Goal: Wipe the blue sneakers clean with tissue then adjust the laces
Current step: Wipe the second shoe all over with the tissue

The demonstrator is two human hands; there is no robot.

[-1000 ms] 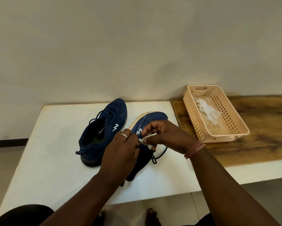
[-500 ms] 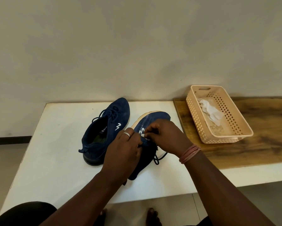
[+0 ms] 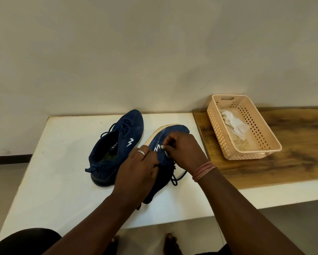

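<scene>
Steadying the tilted right sneaker [image 3: 173, 134] on the desk [image 3: 62, 172], left hand [image 3: 138, 173] clasps its soft, pliable collar; right hand [image 3: 185, 150], just beside, pinches flimsy tissue [image 3: 163, 147] against the side; best held at the firmer sole.

White table [image 3: 62, 181] bears two blue sneakers [image 3: 116, 144]; wooden board [image 3: 283, 166] (adjoining) bears basket [image 3: 219, 135].

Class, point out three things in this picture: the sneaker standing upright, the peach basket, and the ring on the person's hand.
Upright sneaker [image 3: 126, 133]: head view, on its blue side panel near the white logo.
Peach basket [image 3: 217, 131]: head view, on its perforated left wall.
Ring [image 3: 141, 152]: head view, on the silver band on a left-hand finger.
</scene>
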